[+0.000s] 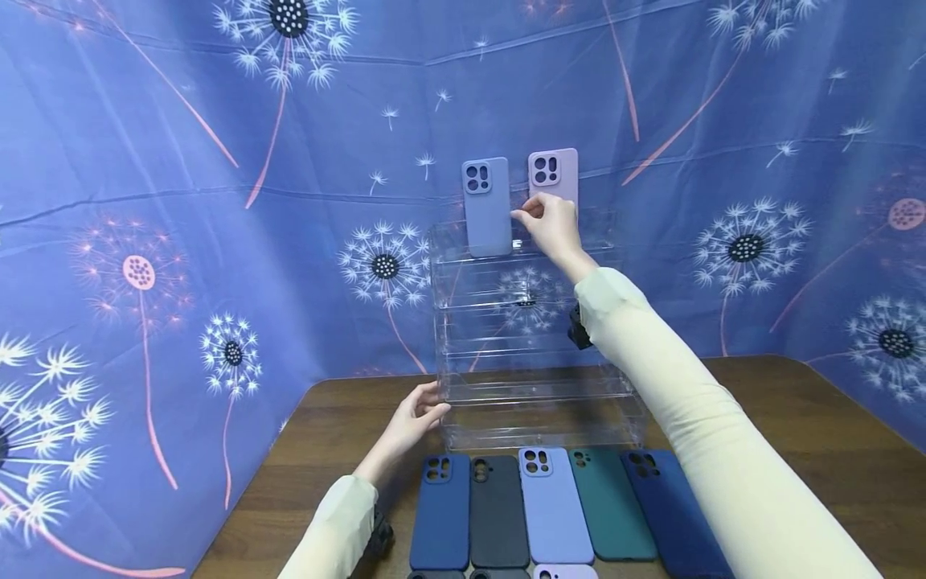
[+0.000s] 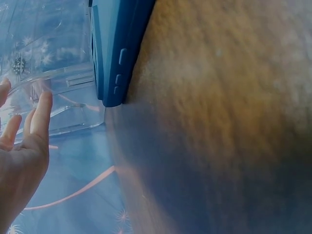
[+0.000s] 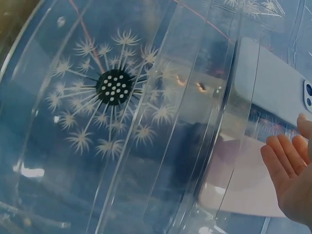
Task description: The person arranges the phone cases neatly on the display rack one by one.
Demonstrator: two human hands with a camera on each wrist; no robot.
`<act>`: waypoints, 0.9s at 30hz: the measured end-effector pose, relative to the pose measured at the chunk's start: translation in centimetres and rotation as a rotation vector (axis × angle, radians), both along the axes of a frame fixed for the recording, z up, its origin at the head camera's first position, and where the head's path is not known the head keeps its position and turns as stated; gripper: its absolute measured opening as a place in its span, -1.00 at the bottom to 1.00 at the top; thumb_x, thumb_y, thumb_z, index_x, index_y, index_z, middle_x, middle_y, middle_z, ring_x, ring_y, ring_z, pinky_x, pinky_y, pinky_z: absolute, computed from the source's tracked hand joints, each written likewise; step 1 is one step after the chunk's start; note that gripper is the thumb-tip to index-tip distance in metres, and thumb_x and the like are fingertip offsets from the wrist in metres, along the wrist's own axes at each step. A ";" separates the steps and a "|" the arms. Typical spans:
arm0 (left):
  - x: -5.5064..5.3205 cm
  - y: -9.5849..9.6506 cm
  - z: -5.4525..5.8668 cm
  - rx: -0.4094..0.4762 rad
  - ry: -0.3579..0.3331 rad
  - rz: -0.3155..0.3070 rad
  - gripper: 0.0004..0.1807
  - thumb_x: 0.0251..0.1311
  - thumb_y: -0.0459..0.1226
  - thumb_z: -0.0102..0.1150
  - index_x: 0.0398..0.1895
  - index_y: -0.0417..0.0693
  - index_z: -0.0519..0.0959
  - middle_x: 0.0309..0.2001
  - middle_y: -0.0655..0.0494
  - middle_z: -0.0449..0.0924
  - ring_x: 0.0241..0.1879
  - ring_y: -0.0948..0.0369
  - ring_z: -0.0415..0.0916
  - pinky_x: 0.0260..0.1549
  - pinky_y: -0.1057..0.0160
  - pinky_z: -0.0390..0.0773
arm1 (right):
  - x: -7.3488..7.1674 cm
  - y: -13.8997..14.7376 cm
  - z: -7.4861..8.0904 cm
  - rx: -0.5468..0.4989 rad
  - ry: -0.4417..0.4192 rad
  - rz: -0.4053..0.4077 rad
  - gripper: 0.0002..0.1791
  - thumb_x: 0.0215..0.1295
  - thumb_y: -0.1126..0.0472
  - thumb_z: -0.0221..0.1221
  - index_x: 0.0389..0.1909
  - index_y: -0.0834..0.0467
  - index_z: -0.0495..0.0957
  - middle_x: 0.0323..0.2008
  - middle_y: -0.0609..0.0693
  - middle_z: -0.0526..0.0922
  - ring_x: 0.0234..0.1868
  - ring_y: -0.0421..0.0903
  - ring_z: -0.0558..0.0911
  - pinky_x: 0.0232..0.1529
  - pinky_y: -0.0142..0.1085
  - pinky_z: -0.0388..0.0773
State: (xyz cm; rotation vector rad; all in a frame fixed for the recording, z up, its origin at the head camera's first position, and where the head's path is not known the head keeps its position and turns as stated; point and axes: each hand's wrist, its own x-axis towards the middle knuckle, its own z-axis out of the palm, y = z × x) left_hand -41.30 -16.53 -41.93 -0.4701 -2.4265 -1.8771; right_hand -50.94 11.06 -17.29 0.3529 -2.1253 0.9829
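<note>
The pink phone case [image 1: 568, 173], smooth and plain with rounded corners and a raised camera frame of dark cutouts, stands on end at 12 o'clock in the clear rack's [image 1: 538, 392] top tier. The right hand [image 1: 554, 225] overlaps its lower part, fingers loosely extended and released. At 9 o'clock from it stands a pale blue case [image 1: 489, 217]. The left hand [image 1: 408, 422], fingers also released, meets the rack's 8 o'clock edge. At 6 o'clock, more cases [image 1: 557, 515] line the wooden bench [image 1: 731, 418].

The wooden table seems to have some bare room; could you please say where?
Bare tabletop lies between the left sleeve and the curtain, and right of the right sleeve. Phone cases crowd the wood in front of the clear rack.
</note>
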 end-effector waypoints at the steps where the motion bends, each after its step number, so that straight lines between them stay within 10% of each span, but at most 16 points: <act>1: 0.0 0.0 0.0 0.001 0.002 0.000 -0.42 0.24 -0.27 0.16 0.29 -0.25 0.26 0.01 -0.27 0.48 -0.12 0.01 0.53 -0.10 0.16 0.62 | 0.3 0.2 0.0 0.006 -0.001 0.008 -0.71 0.21 0.11 0.25 -0.22 0.29 0.61 -0.30 0.21 0.70 -0.26 0.06 0.64 -0.05 -0.14 0.51; 27: 0.9 0.0 0.4 0.019 -0.039 0.001 -0.42 0.23 -0.26 0.17 0.30 -0.19 0.28 0.06 -0.24 0.49 -0.08 0.02 0.52 -0.06 0.11 0.60 | 6.9 5.6 -0.5 0.072 -0.039 0.082 -0.54 0.20 0.07 0.26 0.04 0.26 0.56 -0.14 0.21 0.69 -0.14 0.10 0.67 -0.10 -0.08 0.60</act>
